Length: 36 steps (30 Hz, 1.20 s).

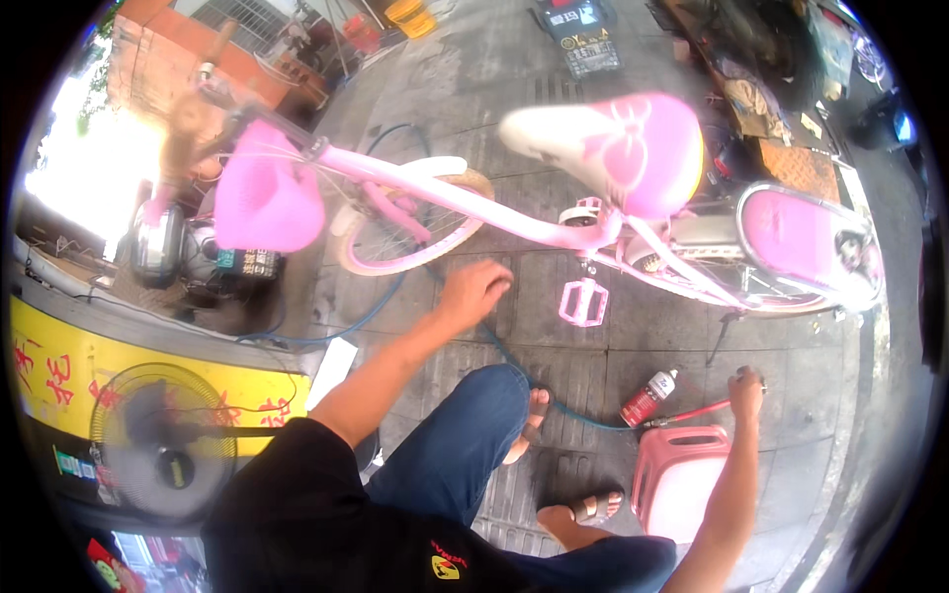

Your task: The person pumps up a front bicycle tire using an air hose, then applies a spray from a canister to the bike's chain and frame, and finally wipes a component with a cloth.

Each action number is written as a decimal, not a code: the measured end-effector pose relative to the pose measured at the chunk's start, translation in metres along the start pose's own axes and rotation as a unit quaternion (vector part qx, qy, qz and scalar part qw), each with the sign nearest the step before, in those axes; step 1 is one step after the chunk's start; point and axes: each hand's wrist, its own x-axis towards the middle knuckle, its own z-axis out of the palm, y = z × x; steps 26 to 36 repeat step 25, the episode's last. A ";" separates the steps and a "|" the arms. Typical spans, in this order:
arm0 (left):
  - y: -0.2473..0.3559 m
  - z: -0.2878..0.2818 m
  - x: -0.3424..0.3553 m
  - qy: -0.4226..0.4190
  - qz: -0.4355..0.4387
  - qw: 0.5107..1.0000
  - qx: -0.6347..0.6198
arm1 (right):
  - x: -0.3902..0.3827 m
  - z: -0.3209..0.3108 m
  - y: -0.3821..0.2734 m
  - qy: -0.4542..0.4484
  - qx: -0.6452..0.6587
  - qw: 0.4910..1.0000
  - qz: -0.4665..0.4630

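A pink child's bicycle [465, 203] stands before me, with a pink and white saddle [652, 148] and a pink pedal [583, 302]. My left hand [474, 296] hovers below the frame, near the front wheel [420, 259]. Its fingers are curled in, and what they hold, if anything, is hidden. Out at the right, my right hand [747, 390] is closed at the end of a red hose [697, 411], above a pink plastic stool [682, 479]. Beside the stool a red spray can [648, 397] with a white top rests on the pavement.
A blue-green hose [504, 348] snakes over the paving under the bicycle and joins the red one by a metal coupling. At the left are a standing fan [163, 445] and a yellow panel [247, 376]. Cardboard and clutter [791, 163] lie at the far right.
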 end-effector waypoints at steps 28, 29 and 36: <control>0.486 -0.061 -0.449 0.356 -0.333 0.024 -0.873 | -0.535 -0.240 -0.265 -0.507 0.237 0.691 -0.457; 0.486 -0.061 -0.449 0.356 -0.333 0.024 -0.873 | -0.535 -0.240 -0.265 -0.507 0.237 0.691 -0.457; 0.486 -0.061 -0.449 0.356 -0.333 0.024 -0.873 | -0.535 -0.240 -0.265 -0.507 0.237 0.691 -0.457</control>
